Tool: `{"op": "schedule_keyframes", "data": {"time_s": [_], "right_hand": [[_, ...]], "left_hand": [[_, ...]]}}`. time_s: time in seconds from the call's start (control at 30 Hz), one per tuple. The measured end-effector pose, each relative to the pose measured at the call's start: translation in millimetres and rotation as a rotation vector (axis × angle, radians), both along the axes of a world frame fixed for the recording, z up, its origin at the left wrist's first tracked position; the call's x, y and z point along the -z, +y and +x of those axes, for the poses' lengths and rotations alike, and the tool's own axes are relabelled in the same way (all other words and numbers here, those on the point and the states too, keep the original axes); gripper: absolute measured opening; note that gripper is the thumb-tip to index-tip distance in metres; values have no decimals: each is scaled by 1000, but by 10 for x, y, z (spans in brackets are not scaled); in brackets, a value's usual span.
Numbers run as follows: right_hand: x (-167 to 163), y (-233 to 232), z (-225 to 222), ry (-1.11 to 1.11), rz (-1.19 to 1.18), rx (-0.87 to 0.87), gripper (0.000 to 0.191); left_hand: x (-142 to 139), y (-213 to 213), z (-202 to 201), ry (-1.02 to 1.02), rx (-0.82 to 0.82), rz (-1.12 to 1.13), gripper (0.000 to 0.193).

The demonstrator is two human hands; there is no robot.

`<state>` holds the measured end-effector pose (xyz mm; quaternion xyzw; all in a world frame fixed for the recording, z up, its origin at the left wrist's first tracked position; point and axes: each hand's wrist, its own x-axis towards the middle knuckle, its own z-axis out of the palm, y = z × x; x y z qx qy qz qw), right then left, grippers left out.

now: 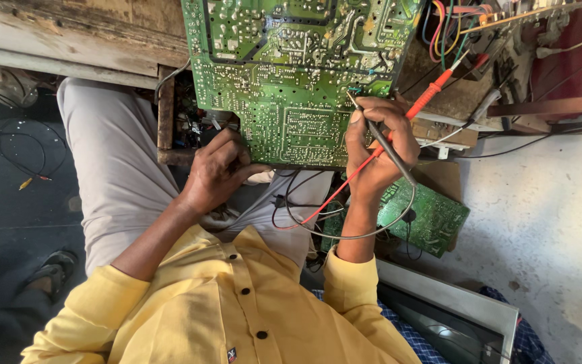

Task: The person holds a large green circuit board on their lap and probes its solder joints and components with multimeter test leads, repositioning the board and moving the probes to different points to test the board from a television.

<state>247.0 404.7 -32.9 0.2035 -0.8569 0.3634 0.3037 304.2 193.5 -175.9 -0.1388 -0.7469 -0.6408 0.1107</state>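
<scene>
In the head view, a large green circuit board (291,74) was seen solder side up, its top edge cut off by the frame and its near edge overhanging the lap. The left hand (217,172) was closed on that near edge, the thumb laid on the board face and the fingers curled beneath, where they were hidden. The right hand (378,145) was closed around two meter probes at once: a black probe (382,141), whose tip was set on the board near its right lower corner, and a red probe (432,91), which stuck out past the knuckles toward the upper right, its tip lost among the clutter there. How the fingers divided the two probes could not be made out.

The red lead (335,195) and the black lead (365,232) were looped below the wrist; their far ends were hidden. A smaller green board (432,219) was partly covered by the right forearm. A bundle of coloured wires (446,30) was cut off at the top right. A wooden bench edge (69,40) ran across the top left.

Free room was found mainly on the pale floor (547,222) to the right; the dark floor (15,202) at the left held loose cables, and a framed screen (453,317) crowded the lower right corner.
</scene>
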Motion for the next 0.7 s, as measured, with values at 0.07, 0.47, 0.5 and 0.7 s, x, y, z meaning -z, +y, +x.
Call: {"op": "schedule_keyframes", "data": {"time_s": [0.07,0.47,0.5,0.7], "right_hand": [[4,12,-3,-13,-33,-3,17],[105,62,20,-72,-338,-15,18],[107,62,10,-67,-309,-20,17],[57,41,22,6,-113,-61,17]], "left_hand": [[-4,1,3,-19,1,-10,37],[-36,-1,-8,-14,4,14,38],[-34,-2,-9,-10,5,8,37],[-14,1,-3,-9,-1,-7,37]]}}
